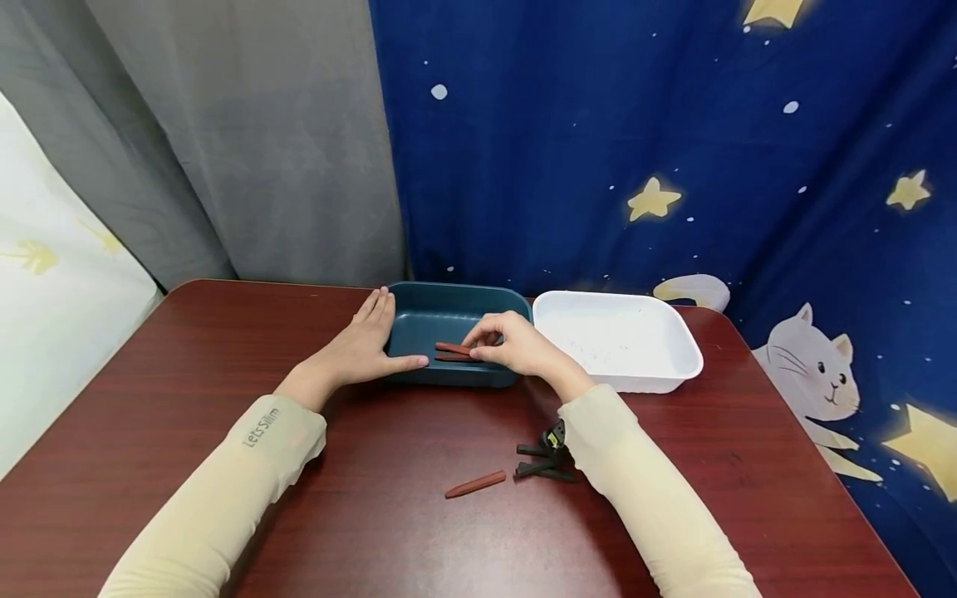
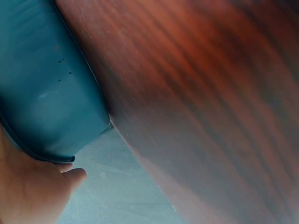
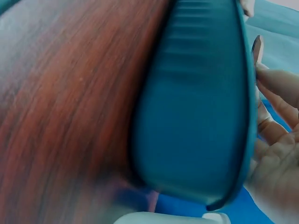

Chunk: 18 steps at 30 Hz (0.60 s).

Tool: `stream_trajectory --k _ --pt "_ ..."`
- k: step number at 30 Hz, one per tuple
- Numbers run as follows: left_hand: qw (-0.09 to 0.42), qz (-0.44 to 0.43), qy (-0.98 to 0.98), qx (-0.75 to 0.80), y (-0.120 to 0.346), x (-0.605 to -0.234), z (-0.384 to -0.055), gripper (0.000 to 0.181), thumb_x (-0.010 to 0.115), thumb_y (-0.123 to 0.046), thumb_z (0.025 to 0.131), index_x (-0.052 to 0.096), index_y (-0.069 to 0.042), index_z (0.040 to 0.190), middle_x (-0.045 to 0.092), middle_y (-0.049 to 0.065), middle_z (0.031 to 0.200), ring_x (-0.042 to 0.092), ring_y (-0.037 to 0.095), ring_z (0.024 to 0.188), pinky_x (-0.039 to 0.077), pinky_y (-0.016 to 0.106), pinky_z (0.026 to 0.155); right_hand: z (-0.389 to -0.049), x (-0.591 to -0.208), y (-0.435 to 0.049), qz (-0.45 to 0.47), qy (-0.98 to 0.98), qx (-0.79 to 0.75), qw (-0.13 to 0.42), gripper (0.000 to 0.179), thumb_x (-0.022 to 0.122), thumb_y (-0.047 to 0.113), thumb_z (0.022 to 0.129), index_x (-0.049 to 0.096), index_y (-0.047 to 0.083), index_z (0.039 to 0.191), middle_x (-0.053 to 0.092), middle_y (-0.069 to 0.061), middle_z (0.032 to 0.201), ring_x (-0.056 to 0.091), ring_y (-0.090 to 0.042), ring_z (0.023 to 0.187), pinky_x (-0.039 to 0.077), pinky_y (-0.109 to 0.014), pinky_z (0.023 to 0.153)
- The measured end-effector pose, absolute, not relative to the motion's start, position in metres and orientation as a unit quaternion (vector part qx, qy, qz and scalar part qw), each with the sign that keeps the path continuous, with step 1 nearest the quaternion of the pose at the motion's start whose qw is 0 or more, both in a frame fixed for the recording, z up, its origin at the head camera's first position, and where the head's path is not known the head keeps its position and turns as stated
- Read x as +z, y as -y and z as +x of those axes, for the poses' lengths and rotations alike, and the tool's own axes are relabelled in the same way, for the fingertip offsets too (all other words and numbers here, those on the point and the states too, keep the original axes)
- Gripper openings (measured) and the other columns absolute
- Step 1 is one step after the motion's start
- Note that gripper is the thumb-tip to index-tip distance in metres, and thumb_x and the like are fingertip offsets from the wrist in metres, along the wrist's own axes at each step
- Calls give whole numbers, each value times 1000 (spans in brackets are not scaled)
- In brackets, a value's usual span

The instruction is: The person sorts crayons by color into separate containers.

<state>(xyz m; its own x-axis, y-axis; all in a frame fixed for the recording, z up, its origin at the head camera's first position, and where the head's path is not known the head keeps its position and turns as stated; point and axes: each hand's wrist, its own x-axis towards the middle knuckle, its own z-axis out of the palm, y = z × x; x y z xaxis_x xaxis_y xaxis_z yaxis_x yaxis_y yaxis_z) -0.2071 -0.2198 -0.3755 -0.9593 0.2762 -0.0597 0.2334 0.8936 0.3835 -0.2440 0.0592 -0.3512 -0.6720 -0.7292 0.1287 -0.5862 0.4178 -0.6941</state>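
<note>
My left hand [image 1: 359, 347] rests along the left end of a dark teal bin [image 1: 456, 378], fingers straight toward its back corner and thumb over the front rim. Above the bin's front part, my right hand [image 1: 516, 345] pinches reddish-brown sticks [image 1: 452, 348] between thumb and fingertips. The right wrist view shows the tip of a stick [image 3: 258, 48] rising past the bin's rim. Nearer on the table lies another reddish-brown stick [image 1: 475, 484]. Several black sticks [image 1: 540, 469] lie in a heap beside the right sleeve, which partly hides them.
A white tray [image 1: 658, 384] with small dark specks inside stands right beside the teal bin. A black object with a yellow mark [image 1: 554, 437] sits by the black sticks. Grey and blue curtains [image 1: 523, 149] hang behind the dark red wooden table [image 1: 359, 531].
</note>
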Motion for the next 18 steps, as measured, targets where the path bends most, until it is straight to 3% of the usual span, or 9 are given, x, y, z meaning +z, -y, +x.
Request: stream_trajectory --k 6,18 --pt "60 133 -971 190 221 -372 -205 127 57 -79 81 -4 2 157 -11 16 167 -11 34 155 7 58 123 -255 -359 -50 -378 -849 -357 96 15 71 9 91 78 8 105 68 -7 91 59 -14 79 48 -25 72" --pt "55 132 -971 190 220 -370 -200 125 57 -78 81 -3 2 157 -9 17 167 -10 34 155 8 56 124 -276 -369 -32 -369 -869 -305 127 12 73 9 89 80 9 100 70 -7 93 61 -16 83 51 -25 75"
